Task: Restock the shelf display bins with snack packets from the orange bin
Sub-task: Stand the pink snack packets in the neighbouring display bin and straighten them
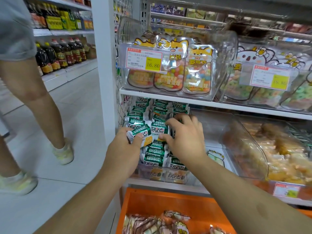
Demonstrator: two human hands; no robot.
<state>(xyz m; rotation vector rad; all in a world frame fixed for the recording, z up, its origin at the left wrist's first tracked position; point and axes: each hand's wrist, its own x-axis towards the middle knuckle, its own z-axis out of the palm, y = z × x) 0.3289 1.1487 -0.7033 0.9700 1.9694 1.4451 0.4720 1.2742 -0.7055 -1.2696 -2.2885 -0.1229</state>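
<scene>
Reaching into the clear display bin at the left end of the lower shelf, above the orange bin, you curled your right hand over stacked green packets while your left hand gripped a green snack packet at the bin's left side.

Orange bin cut off at bottom edge; right-hand shelf bins blurred.

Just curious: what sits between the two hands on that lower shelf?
In the head view, green-and-white packets fill the gap between the left hand and right hand; both hands grip packets from that pile.
</scene>
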